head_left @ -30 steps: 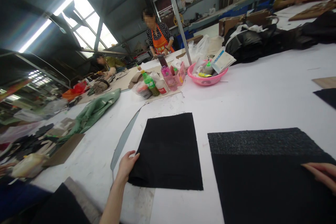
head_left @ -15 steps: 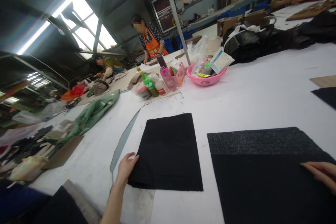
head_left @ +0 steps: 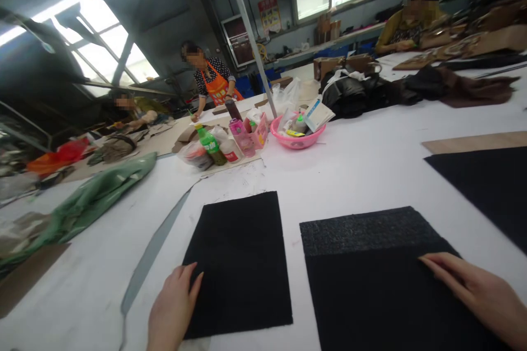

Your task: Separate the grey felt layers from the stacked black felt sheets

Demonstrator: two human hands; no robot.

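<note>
Down at the lower left, the left hand (head_left: 173, 307) had its fingertips on the left edge of a flat, matte-black rectangular sheet (head_left: 241, 269); thumb and forefinger sat close together, but whether that grip pinched the material, you could not tell! Across to the right, the right hand (head_left: 477, 290) lay over the right side of a second flat black sheet (head_left: 370, 296), this one topped by a speckled dark-grey band (head_left: 362, 230); its fingertips were bunched near one another, and again a clamped grip could not be made out. Both sheets lay side by side on the white surface (head_left: 358, 175), a narrow strip of white between them. Further right, a third black piece (head_left: 489, 186) lay just beside a flat tan strip (head_left: 473, 142). And beyond the pair stood a round pink plastic basin (head_left: 298, 142), well loaded, near a green-labelled plastic bottle (head_left: 212, 145).
</note>
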